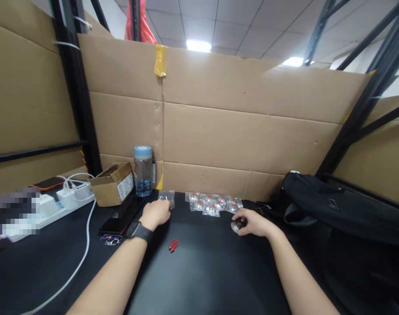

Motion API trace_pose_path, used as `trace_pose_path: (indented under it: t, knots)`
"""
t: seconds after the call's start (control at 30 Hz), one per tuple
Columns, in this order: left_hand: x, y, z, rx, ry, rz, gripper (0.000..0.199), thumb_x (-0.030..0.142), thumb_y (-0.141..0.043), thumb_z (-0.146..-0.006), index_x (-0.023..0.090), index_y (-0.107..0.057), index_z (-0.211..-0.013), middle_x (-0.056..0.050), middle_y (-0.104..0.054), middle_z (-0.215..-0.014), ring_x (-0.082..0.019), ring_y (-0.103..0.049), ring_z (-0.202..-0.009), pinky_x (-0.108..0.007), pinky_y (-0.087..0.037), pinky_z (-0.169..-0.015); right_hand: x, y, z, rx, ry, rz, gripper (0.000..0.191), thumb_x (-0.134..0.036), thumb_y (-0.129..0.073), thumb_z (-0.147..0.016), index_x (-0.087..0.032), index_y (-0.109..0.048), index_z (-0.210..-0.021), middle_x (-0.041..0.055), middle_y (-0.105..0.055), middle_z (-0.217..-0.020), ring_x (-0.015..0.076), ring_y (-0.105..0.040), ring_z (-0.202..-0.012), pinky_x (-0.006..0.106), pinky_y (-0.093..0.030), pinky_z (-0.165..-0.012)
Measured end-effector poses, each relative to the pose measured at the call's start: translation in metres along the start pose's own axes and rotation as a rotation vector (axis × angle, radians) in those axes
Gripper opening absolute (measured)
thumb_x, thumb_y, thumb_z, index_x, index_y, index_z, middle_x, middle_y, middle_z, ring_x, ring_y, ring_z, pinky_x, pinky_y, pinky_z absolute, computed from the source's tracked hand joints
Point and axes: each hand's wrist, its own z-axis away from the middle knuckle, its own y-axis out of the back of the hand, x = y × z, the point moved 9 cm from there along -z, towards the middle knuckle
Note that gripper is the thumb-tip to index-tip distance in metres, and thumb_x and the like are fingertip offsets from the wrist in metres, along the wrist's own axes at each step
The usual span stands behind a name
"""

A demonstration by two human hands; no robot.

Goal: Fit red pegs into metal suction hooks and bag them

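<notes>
My left hand (156,214), with a dark watch on its wrist, reaches to a small clear plastic bag (167,196) near the back of the table. Its fingers are curled in at the bag's near edge. My right hand (253,222) pinches a small round silvery object (236,225) between thumb and fingers, at table height. Just beyond that hand lie several clear packets (212,204) in a cluster, with round shiny things and bits of red inside. A red looped cord (173,245) rests on the black table (199,271) between my forearms.
On the left are an open cardboard box (112,184), a blue-lidded bottle (143,170), a dark flat case (119,218), keys (111,240) and a white power strip (51,216) with a cable. A black bag (344,210) fills the right side. Cardboard walls (219,135) enclose the back.
</notes>
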Motion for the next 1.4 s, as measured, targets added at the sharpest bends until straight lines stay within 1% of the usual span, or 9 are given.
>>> trace_pose_path:
  t: [0.1, 0.23, 0.37, 0.53, 0.63, 0.77, 0.9, 1.1, 1.4]
  knots:
    - [0.040, -0.002, 0.013, -0.024, -0.115, 0.005, 0.029, 0.027, -0.055, -0.083, 0.024, -0.074, -0.105, -0.017, -0.074, -0.106, -0.036, -0.070, -0.099, -0.045, -0.051, -0.083, -0.003, 0.000, 0.000, -0.007, -0.022, -0.013, 0.043, -0.021, -0.081, -0.057, -0.020, -0.077, -0.100, 0.0049, -0.071, -0.097, 0.0201, -0.064, -0.084, 0.028, -0.050, -0.076]
    - [0.076, 0.006, 0.030, 0.006, -0.268, 0.002, 0.029, 0.028, -0.056, -0.084, 0.030, -0.071, -0.108, -0.010, -0.074, -0.106, -0.032, -0.069, -0.102, -0.044, -0.050, -0.087, -0.007, -0.001, -0.001, 0.005, -0.036, -0.029, 0.046, -0.018, -0.078, -0.056, -0.019, -0.074, -0.102, 0.0033, -0.070, -0.090, 0.0170, -0.063, -0.077, 0.024, -0.050, -0.069]
    - [0.065, 0.035, 0.034, 0.146, -0.212, -0.076, 0.027, 0.036, -0.057, -0.085, 0.023, -0.072, -0.103, -0.015, -0.071, -0.110, -0.033, -0.067, -0.103, -0.042, -0.051, -0.084, -0.011, 0.000, -0.002, 0.034, -0.011, 0.013, 0.052, -0.013, -0.074, -0.054, -0.018, -0.071, -0.106, 0.0032, -0.069, -0.091, 0.0167, -0.064, -0.076, 0.024, -0.050, -0.071]
    - [0.049, 0.011, 0.039, -0.279, -0.138, -0.049, 0.032, 0.052, -0.077, -0.061, 0.021, -0.075, -0.070, -0.012, -0.075, -0.084, -0.031, -0.072, -0.075, -0.036, -0.053, -0.067, -0.029, 0.006, 0.000, 0.092, 0.088, 0.042, 0.042, -0.014, -0.072, -0.055, -0.017, -0.072, -0.098, 0.0042, -0.068, -0.090, 0.0173, -0.063, -0.075, 0.026, -0.050, -0.071]
    - [0.054, 0.002, 0.044, -0.351, -0.132, -0.084, 0.030, 0.039, -0.086, -0.047, 0.020, -0.075, -0.067, -0.011, -0.076, -0.080, -0.030, -0.072, -0.074, -0.033, -0.053, -0.064, -0.040, 0.010, 0.001, 0.122, 0.142, -0.022, 0.042, -0.017, -0.073, -0.058, -0.018, -0.071, -0.100, 0.0040, -0.067, -0.093, 0.0162, -0.062, -0.074, 0.026, -0.051, -0.069]
    - [0.061, -0.002, 0.046, -0.384, -0.144, -0.096, 0.021, 0.025, -0.083, -0.050, 0.021, -0.077, -0.069, -0.010, -0.077, -0.080, -0.029, -0.072, -0.073, -0.031, -0.052, -0.062, -0.058, 0.010, 0.003, 0.137, 0.218, -0.131, 0.044, -0.017, -0.071, -0.061, -0.020, -0.068, -0.104, 0.0049, -0.065, -0.102, 0.0158, -0.062, -0.077, 0.025, -0.053, -0.068]
    - [0.065, 0.004, 0.044, -0.325, -0.250, 0.019, 0.012, 0.020, -0.076, -0.058, 0.025, -0.077, -0.069, -0.004, -0.077, -0.076, -0.026, -0.072, -0.073, -0.028, -0.049, -0.060, -0.077, 0.008, 0.005, 0.143, 0.257, -0.212, 0.042, -0.016, -0.069, -0.063, -0.020, -0.067, -0.105, 0.0057, -0.066, -0.105, 0.0175, -0.064, -0.084, 0.025, -0.054, -0.068]
    - [0.077, 0.002, 0.036, -0.337, -0.432, 0.430, 0.010, 0.017, -0.072, -0.068, 0.022, -0.074, -0.076, 0.000, -0.077, -0.073, -0.018, -0.072, -0.068, -0.022, -0.048, -0.059, -0.102, 0.001, 0.008, 0.139, 0.334, -0.304, 0.041, -0.013, -0.070, -0.066, -0.021, -0.067, -0.106, 0.0056, -0.067, -0.105, 0.0186, -0.065, -0.088, 0.028, -0.055, -0.074]
    - [0.097, 0.021, 0.027, -0.082, -0.439, 0.739, 0.021, 0.032, -0.081, -0.068, 0.018, -0.074, -0.082, -0.001, -0.076, -0.075, -0.016, -0.071, -0.073, -0.021, -0.049, -0.067, -0.124, -0.016, 0.006, 0.170, 0.422, -0.530, 0.047, -0.015, -0.072, -0.070, -0.022, -0.063, -0.115, 0.0069, -0.065, -0.115, 0.0191, -0.067, -0.093, 0.031, -0.056, -0.077]
